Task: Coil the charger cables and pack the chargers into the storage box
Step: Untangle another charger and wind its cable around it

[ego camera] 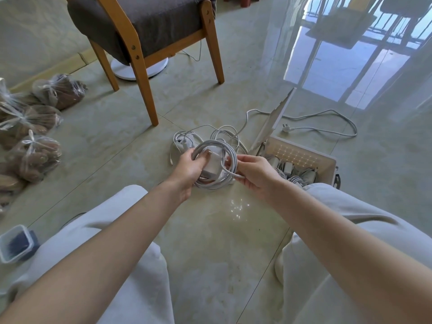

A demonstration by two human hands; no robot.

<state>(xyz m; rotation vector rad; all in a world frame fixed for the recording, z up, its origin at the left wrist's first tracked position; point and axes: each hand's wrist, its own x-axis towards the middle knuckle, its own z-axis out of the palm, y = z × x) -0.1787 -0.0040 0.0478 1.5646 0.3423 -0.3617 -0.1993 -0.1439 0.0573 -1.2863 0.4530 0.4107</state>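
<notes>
At the centre of the frame, a white square charger brick (211,163) is gripped in the left hand (188,170). Its fingers are curled round the brick and round the loops of thick white cable (230,153) wound about it, and the thumb is laid on the brick's face. The free end of that cable is pinched between thumb and fingers of the right hand (256,176) at the coil's right edge. The bundle is held above the glossy beige tiled floor (210,242), between two knees in light grey trousers (145,288) seen at the lower left and lower right.

Just behind the hands, more white chargers with loosely looped cables (184,139) are laid on the floor. To the right of the hands, a white perforated plastic storage box (304,156) is set on the floor, with its lid (273,122) raised at the far-left side. Coiled white chargers (297,177) are seen inside it. Beyond the box, a long white cord with a plug (327,131) is spread loosely over the tiles.

In the upper left, a wooden-framed chair with a dark grey cushion (145,26) is placed, with a round white base (140,69) under it. Along the left edge, several knotted clear plastic bags of brown contents (35,118) are piled. At the lower left, a small clear container with dark blue contents (14,244) is set on the floor.
</notes>
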